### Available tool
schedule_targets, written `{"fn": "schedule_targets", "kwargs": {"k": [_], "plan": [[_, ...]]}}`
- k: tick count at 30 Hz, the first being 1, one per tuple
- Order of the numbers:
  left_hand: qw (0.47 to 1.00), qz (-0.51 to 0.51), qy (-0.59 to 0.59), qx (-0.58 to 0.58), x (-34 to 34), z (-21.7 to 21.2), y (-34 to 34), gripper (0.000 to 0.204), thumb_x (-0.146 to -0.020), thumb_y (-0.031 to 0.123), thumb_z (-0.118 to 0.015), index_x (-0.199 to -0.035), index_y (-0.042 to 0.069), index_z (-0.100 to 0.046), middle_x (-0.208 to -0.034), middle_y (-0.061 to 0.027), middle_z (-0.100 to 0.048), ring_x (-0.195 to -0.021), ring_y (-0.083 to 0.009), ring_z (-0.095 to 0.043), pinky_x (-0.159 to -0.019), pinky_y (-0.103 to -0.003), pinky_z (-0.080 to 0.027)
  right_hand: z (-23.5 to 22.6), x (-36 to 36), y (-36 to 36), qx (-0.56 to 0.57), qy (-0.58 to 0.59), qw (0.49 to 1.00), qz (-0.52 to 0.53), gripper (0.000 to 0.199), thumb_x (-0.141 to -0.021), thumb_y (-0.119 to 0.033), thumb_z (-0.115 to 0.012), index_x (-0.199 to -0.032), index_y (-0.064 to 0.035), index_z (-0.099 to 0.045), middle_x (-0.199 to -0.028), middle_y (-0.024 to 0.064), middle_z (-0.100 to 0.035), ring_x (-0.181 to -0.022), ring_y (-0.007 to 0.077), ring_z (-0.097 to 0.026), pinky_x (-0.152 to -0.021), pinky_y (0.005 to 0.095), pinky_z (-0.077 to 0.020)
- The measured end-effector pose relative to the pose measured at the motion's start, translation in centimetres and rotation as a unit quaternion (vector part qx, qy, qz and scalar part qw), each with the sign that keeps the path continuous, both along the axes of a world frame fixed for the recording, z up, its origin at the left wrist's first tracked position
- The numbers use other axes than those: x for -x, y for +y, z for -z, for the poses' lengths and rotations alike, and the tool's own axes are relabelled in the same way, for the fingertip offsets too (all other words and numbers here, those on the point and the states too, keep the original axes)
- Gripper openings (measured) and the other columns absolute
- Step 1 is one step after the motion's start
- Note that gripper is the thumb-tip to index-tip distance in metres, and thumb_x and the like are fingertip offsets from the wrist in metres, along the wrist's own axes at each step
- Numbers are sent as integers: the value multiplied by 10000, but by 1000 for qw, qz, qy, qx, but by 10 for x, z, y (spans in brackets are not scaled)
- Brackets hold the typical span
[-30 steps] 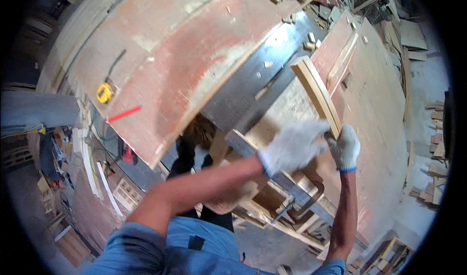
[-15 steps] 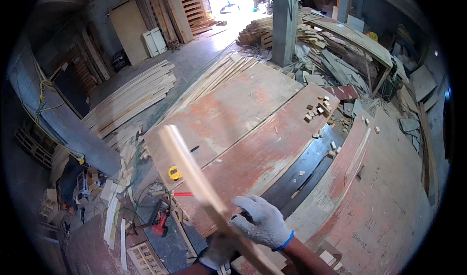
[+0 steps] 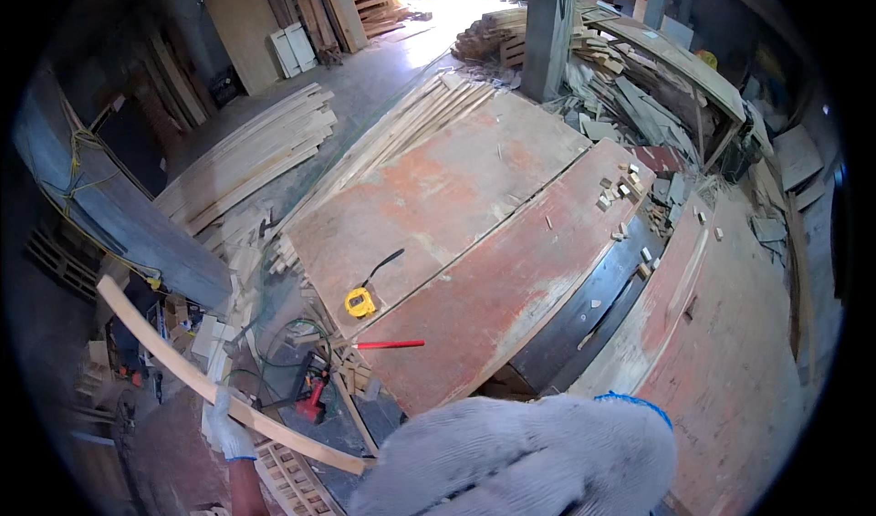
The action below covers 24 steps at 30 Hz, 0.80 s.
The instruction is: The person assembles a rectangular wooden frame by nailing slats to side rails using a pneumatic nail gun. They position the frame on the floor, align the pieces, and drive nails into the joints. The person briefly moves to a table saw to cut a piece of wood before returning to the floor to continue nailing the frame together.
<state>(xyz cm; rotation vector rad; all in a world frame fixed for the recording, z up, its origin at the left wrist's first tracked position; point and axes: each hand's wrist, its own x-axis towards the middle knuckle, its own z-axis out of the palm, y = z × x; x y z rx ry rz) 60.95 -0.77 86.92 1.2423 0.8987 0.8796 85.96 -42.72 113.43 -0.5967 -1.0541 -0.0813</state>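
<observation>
My left hand (image 3: 230, 429), in a pale work glove, grips a long curved strip of wood (image 3: 164, 352) near its middle, off the near left side of the table. The strip slants from upper left down toward the centre. My right hand (image 3: 520, 461), gloved with a blue cuff edge, looms very large at the bottom centre. Its fingertips run out of view, so whether it is closed cannot be told. Beyond it on the reddish tabletop (image 3: 484, 288) lie a red pencil (image 3: 391, 344) and a yellow tape measure (image 3: 360, 302) beside a black slim tool (image 3: 387, 260).
A red and black power tool (image 3: 312, 399) sits among cords at the near left. Small wood blocks (image 3: 624, 187) are scattered at the table's far right. Long boards (image 3: 255, 160) are stacked on the floor, and a grey pillar (image 3: 547, 41) rises beyond the table.
The wooden strip has swung left and away from the right hand, carried by the left hand. The right hand has come off the strip and risen close to the camera.
</observation>
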Motion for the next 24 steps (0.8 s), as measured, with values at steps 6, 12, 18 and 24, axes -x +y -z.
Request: {"fn": "schedule_targets", "kwargs": {"k": [6, 12, 18, 24], "plan": [[965, -56, 189, -172, 82, 107, 63, 421, -925, 172, -757, -1254, -23, -581, -1131, -77, -642, -968, -167, -612, -852, -321, -522, 86, -1, -24, 321, 276, 904, -61, 381, -982, -140, -651, -1312, 50, -646, -1272, 153, -692, -1150, 258, -666, -1012, 380, -528], [831, 77, 541, -103, 147, 99, -17, 425, -902, 287, -772, -1147, -36, -643, -1000, -118, -690, -878, -210, -630, -802, -368, -513, 295, 106, -35, 733, 256, 598, -199, 401, -986, -311, -624, -1255, -17, -675, -1180, 213, -714, -1139, 339, -678, -1000, 427, -521], [776, 158, 606, -71, 275, 208, -115, 479, -799, 300, -820, -1124, -8, -647, -943, -132, -705, -850, -216, -668, -772, -380, -531, 404, 162, -1, 879, -144, 447, -81, 293, -913, -337, -642, -941, -48, -680, -970, 190, -713, -959, 400, -693, -831, 534, -556], [787, 94, 579, 194, 377, 211, -223, 455, -756, 289, -815, -1078, 0, -674, -933, -165, -724, -875, -324, -697, -803, -443, -542, 424, 181, 22, 851, -194, 470, -134, 284, -923, -326, -638, -966, -49, -685, -1003, 198, -708, -968, 390, -685, -819, 534, -555]]}}
